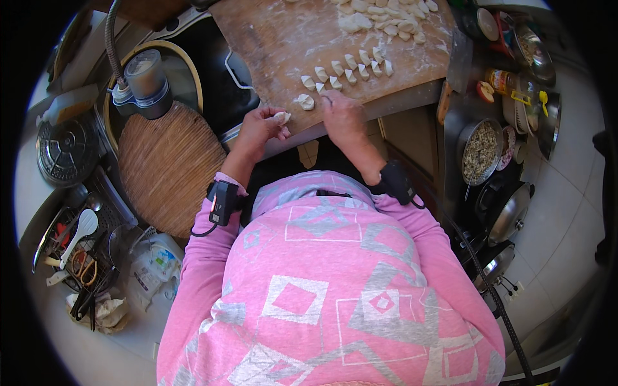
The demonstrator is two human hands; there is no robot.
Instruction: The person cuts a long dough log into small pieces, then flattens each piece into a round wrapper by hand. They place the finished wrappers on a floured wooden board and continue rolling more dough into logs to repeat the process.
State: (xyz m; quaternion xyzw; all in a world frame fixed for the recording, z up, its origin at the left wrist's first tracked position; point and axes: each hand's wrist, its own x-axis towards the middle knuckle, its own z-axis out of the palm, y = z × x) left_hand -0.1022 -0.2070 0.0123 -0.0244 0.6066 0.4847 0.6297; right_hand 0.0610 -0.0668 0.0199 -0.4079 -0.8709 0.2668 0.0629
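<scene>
My left hand (261, 127) pinches a small piece of white dough (282, 118) at the near edge of the floured wooden board (277, 45). Just beyond it, a rounded lump of dough (304, 101) lies on the board. My right hand (344, 117) is over the board's near edge, to the right of that lump. Its fingers are curled in, and anything in them is hidden. Two slanting rows of cut dough pieces (351, 76) run away to the right. At the far side is a heap of flattened dough pieces (386, 16).
A round wooden board (168, 170) leans by the sink (222, 87) at the left. A cleaver (459, 61) lies along the board's right edge. Farther right are a bowl of chopped filling (481, 151), half an apple (485, 91) and lidded pans (508, 212). Utensils (80, 238) stand at lower left.
</scene>
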